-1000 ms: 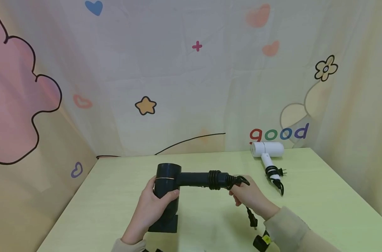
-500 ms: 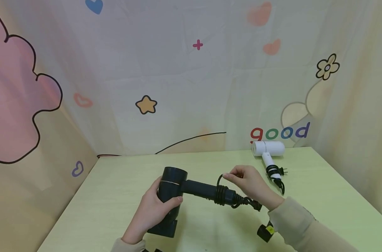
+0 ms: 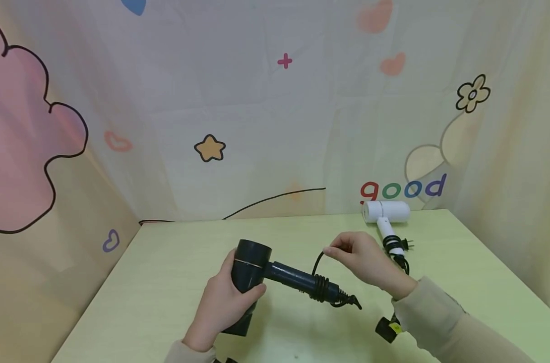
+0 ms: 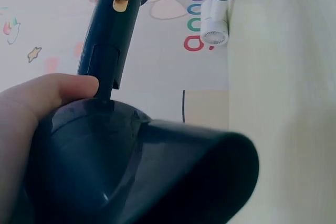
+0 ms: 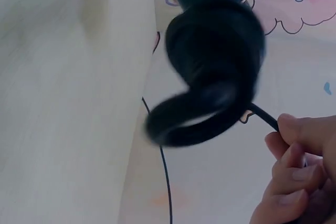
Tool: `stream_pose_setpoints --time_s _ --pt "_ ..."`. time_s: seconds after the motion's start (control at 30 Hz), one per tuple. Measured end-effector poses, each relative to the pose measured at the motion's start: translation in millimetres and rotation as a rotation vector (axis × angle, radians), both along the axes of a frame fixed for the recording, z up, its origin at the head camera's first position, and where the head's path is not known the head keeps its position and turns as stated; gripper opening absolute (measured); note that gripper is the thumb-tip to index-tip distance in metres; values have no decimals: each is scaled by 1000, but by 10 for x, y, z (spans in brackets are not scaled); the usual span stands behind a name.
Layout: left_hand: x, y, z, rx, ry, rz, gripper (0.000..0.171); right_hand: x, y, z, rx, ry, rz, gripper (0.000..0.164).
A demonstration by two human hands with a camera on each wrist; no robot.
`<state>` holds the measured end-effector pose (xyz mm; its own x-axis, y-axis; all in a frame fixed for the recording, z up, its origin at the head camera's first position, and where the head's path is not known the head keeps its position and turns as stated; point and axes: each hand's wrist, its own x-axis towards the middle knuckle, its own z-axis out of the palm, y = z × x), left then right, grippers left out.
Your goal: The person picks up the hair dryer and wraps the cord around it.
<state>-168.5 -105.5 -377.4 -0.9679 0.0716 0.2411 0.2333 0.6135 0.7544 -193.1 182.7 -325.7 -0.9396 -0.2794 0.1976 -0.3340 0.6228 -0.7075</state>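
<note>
A dark navy hair dryer (image 3: 290,276) is held above the table, its handle sloping down to the right. My left hand (image 3: 225,302) grips it round the barrel; in the left wrist view the thumb (image 4: 79,86) lies near the base of the handle, above the flared nozzle (image 4: 184,166). Several turns of black power cord (image 3: 321,288) circle the lower handle. From them a strand rises to my right hand (image 3: 370,262), which pinches it between thumb and fingers. In the right wrist view a blurred cord loop (image 5: 184,124) hangs at the handle's end. The plug is out of sight.
A white hair dryer (image 3: 385,212) lies at the back right of the pale green table (image 3: 166,282), its black cord wound round the handle. A printed curtain (image 3: 256,101) stands behind the table. A small black block with a yellow label (image 3: 385,330) is near my right wrist.
My right hand has risen from the handle's end to above it, drawing a strand of cord up and right. The handle has tipped from level to sloping downward.
</note>
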Motion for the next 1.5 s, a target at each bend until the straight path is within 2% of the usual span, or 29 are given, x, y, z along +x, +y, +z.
stream_pose_setpoints --time_s 0.2,0.4,0.53,0.9,1.1,1.33,1.5 --pt "8 38 -16 -44 49 58 86 84 -56 26 25 48 7 16" --pt "1 84 -26 -91 129 166 90 176 -114 41 31 107 22 13" --pt "-2 98 -18 -92 154 219 91 228 -140 64 24 130 34 12" --pt "-36 116 36 -68 233 303 93 373 -201 57 -22 83 48 15" --pt "-60 103 47 -29 268 328 92 438 -212 34 -50 45 65 19" --pt "-93 84 58 15 234 351 91 503 -254 -52 -170 -82 114 24" --pt "-119 63 71 45 216 350 91 542 -276 -161 -235 -106 132 36"
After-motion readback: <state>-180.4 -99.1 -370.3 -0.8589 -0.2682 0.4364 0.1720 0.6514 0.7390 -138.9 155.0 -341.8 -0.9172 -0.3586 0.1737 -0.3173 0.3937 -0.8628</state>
